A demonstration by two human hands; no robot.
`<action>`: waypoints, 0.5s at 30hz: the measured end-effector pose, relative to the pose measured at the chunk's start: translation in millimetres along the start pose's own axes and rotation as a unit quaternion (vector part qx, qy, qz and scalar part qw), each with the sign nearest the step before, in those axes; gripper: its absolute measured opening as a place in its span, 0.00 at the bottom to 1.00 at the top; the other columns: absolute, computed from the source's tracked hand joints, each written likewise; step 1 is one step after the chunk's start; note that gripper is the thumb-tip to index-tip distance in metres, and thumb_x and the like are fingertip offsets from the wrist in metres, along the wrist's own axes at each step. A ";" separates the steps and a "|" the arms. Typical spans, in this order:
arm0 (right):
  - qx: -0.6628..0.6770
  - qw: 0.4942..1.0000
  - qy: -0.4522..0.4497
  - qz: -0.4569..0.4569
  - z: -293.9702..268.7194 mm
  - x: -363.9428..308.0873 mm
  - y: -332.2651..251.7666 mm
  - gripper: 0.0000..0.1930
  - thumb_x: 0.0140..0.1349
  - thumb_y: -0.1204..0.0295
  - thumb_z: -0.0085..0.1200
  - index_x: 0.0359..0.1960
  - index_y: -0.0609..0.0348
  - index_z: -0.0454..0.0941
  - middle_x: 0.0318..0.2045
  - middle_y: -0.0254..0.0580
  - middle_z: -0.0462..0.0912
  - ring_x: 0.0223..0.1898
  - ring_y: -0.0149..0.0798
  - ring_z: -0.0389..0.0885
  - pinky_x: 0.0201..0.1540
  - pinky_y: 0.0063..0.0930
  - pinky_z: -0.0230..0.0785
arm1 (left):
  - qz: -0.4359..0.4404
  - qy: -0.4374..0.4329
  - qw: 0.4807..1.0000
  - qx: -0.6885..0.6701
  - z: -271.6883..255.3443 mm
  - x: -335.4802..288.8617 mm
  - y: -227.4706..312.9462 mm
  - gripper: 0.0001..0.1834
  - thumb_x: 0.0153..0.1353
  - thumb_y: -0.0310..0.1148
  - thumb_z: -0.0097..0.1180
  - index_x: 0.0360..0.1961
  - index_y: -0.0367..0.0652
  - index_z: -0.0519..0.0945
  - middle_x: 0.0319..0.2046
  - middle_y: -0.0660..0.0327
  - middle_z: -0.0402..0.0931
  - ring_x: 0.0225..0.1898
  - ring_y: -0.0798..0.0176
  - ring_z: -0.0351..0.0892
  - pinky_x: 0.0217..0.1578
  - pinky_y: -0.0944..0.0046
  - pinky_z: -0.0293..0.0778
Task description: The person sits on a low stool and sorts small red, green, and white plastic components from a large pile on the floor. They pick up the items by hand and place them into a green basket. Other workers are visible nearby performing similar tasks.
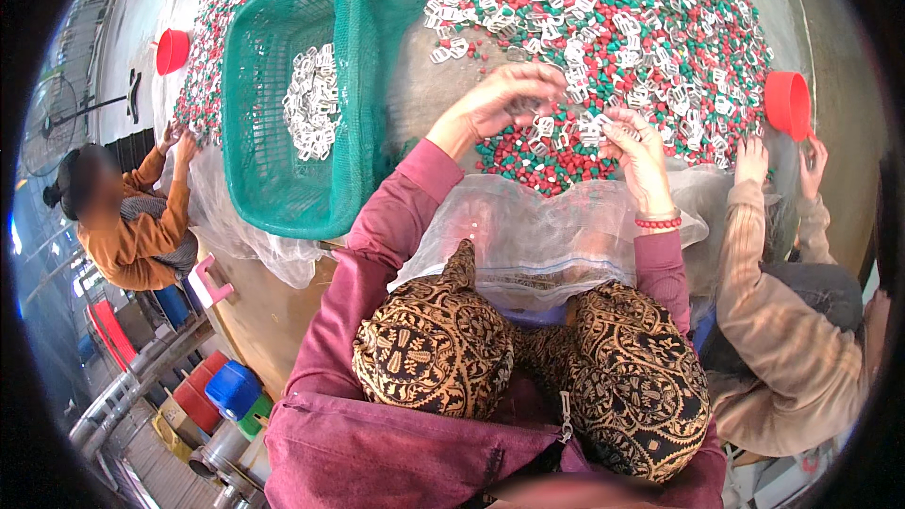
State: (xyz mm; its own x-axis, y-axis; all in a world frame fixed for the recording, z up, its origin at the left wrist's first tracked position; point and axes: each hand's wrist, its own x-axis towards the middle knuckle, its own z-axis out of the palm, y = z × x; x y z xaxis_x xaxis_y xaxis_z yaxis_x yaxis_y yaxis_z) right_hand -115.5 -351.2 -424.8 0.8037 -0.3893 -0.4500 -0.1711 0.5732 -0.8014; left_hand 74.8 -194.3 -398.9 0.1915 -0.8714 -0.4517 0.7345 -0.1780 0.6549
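Note:
Both my hands are over a spread of small red and green pieces (551,165) mixed with white plastic buckles (650,85). My right hand (636,146) has its thumb and fingers pinched on a white buckle (593,128), close above the pile. A red beaded bracelet (658,221) circles that wrist. To the left, my left hand (509,102) is curled over the near edge of the pile. Its fingers are smeared by motion, and what lies under them is hard to make out.
On the left stands a green plastic basket (253,113) lined with green netting, with white buckles (314,104) in it. Sheer white netting (537,226) covers the table's near edge. People work at both sides, near red scoops (787,106). Blue bins (233,388) stand lower left.

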 end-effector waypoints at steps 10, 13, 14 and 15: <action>0.036 0.999 -0.003 0.002 21.4 -3.5 -14.6 0.09 0.58 0.79 0.51 0.40 0.67 0.73 0.34 0.41 0.78 0.34 0.30 0.79 0.34 0.23 0.76 | 0.027 -0.074 0.956 0.282 7.1 6.8 -20.4 0.17 0.57 0.34 0.57 0.48 0.45 0.76 0.29 0.70 0.71 0.23 0.77 0.65 0.24 0.74 0.62; 0.083 0.997 0.004 0.002 22.8 -4.9 -11.5 0.09 0.58 0.79 0.50 0.41 0.64 0.71 0.32 0.38 0.77 0.32 0.30 0.79 0.34 0.23 0.76 | 0.109 -0.056 0.922 0.368 12.0 11.7 -26.3 0.14 0.55 0.34 0.58 0.42 0.41 0.78 0.32 0.65 0.78 0.41 0.68 0.73 0.46 0.66 0.67; 0.099 0.995 0.005 0.002 23.8 -5.5 -10.6 0.09 0.58 0.79 0.50 0.41 0.63 0.71 0.32 0.38 0.77 0.32 0.30 0.79 0.34 0.23 0.76 | 0.118 -0.047 0.915 0.382 11.4 12.6 -24.5 0.13 0.54 0.33 0.59 0.41 0.41 0.79 0.32 0.65 0.78 0.40 0.69 0.74 0.46 0.66 0.68; 0.058 0.998 -0.026 0.018 27.2 -5.3 -13.4 0.10 0.58 0.78 0.50 0.42 0.64 0.70 0.30 0.36 0.76 0.29 0.30 0.79 0.31 0.23 0.77 | 0.127 -0.035 0.908 0.398 10.5 12.0 -19.2 0.12 0.54 0.33 0.59 0.39 0.40 0.79 0.32 0.64 0.78 0.40 0.69 0.74 0.45 0.66 0.68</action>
State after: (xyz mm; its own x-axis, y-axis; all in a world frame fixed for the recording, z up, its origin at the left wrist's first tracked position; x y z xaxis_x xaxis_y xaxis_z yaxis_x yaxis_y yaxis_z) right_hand -101.9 -337.2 -401.0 0.8271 -0.3306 -0.4545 -0.1363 0.6666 -0.7328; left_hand 56.1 -206.1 -410.5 0.2262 -0.9527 -0.2027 -0.0372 -0.2164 0.9756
